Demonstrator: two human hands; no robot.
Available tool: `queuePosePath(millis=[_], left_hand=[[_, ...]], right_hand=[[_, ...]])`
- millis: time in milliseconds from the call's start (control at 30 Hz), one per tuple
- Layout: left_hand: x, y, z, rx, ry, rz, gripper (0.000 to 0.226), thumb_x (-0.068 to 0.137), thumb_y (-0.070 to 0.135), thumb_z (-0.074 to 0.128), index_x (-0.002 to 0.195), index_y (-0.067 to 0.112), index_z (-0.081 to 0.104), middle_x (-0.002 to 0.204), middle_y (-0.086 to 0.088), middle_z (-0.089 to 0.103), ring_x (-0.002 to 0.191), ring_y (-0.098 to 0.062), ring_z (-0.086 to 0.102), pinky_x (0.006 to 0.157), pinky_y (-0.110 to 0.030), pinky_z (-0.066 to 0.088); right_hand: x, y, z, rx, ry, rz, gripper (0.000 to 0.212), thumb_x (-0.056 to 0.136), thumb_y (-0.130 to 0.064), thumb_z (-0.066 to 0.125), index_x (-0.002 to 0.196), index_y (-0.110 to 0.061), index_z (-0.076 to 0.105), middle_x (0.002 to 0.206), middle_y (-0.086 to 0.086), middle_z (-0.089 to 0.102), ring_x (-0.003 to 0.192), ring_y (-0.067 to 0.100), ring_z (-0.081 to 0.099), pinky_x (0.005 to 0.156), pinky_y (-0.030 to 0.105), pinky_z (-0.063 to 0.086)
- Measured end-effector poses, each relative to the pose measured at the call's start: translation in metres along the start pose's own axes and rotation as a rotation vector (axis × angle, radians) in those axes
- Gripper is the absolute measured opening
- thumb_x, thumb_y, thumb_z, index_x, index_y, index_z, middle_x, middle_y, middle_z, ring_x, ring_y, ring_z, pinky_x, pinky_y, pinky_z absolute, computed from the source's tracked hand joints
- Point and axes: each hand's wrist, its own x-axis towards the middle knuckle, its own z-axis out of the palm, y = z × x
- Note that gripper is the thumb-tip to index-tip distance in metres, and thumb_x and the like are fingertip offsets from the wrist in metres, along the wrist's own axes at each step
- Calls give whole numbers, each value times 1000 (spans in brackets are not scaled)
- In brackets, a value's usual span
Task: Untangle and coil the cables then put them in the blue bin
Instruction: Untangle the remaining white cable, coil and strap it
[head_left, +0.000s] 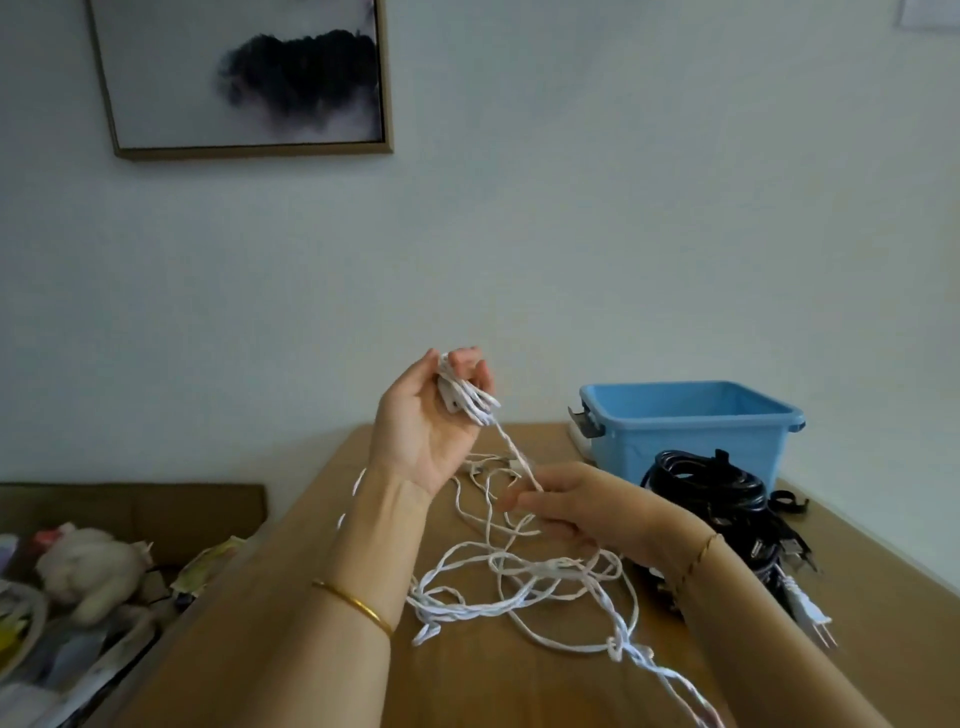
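My left hand (423, 426) is raised above the wooden table (467, 686), palm toward me, and grips a small bundle of white cable loops (467, 397). One strand runs down from it to my right hand (571, 506), which pinches the strand just above the table. The rest of the white cable (519, 582) lies in a loose tangle on the table below both hands. The blue bin (691, 426) stands at the back right, its inside hidden from here.
A pile of black cables (711, 486) lies in front of the bin, with a white plug (810, 613) beside my right forearm. Left of the table sits a low surface with a plush toy (88, 571) and clutter. The wall carries a framed picture (244, 78).
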Motion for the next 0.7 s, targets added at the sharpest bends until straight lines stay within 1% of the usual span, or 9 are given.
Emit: queuePosePath(millis=[67, 133, 200, 267, 367, 467, 533, 600, 700], left_hand=[[1, -3, -10, 95, 49, 100, 10, 99, 10, 35, 98, 6, 44, 67, -6, 53, 58, -12, 56, 73, -41, 58], [2, -10, -22, 256, 127, 181, 21, 102, 9, 35, 83, 8, 46, 67, -4, 53, 60, -10, 56, 79, -50, 54], [5, -18, -28, 437, 205, 272, 22, 101, 5, 36, 82, 8, 46, 66, -4, 53, 60, -11, 54, 82, -51, 49], [9, -22, -33, 606, 272, 329, 20, 101, 2, 37, 85, 9, 46, 67, -4, 52, 61, -12, 52, 84, -51, 49], [8, -19, -34, 1154, 282, 418, 15, 100, 3, 40, 88, 9, 47, 71, 2, 55, 66, -10, 57, 84, -44, 54], [4, -23, -31, 1704, 213, 341, 7, 99, 9, 39, 93, 6, 43, 83, -2, 56, 76, -16, 57, 68, -25, 47], [2, -28, -28, 1907, 149, 241, 14, 98, 9, 39, 85, 13, 38, 85, -5, 51, 72, -16, 50, 62, -27, 38], [0, -30, -23, 2035, 94, 161, 25, 98, 9, 39, 76, 20, 32, 83, -4, 47, 71, -16, 47, 63, -29, 36], [-6, -30, -11, 2148, -13, 97, 16, 95, 6, 40, 80, 9, 39, 81, -5, 46, 72, -19, 47, 58, -25, 36]], right_hand=[[1, -5, -1, -105, -75, -1, 22, 98, -12, 46, 113, -3, 60, 61, 1, 42, 47, 6, 37, 47, 18, 37], [1, -12, -1, -233, -137, -23, 22, 97, -11, 48, 111, 2, 58, 68, 7, 52, 52, 10, 47, 55, 19, 46], [3, -17, 0, -316, -208, -48, 22, 96, -8, 49, 110, 7, 57, 73, 10, 59, 57, 17, 54, 61, 15, 50], [5, -17, -2, -331, -199, -44, 21, 94, -6, 51, 106, 9, 59, 69, 7, 62, 53, 15, 57, 61, 12, 48], [8, -20, -11, -403, -53, -40, 14, 89, -9, 59, 97, 0, 67, 69, 7, 69, 50, 7, 58, 57, 10, 46], [11, -22, -14, -527, 103, -18, 12, 85, -6, 61, 93, -9, 70, 74, 2, 70, 54, 4, 61, 56, 12, 50], [11, -23, -13, -690, 221, -22, 13, 84, -7, 60, 90, -14, 69, 79, -4, 65, 66, 6, 61, 65, 18, 53], [11, -24, -14, -810, 360, -31, 14, 83, -9, 58, 83, -22, 63, 86, -7, 57, 83, 13, 58, 78, 30, 53], [10, -24, -12, -860, 509, -56, 19, 83, -7, 53, 76, -24, 55, 89, -5, 56, 89, 19, 56, 73, 34, 49]])
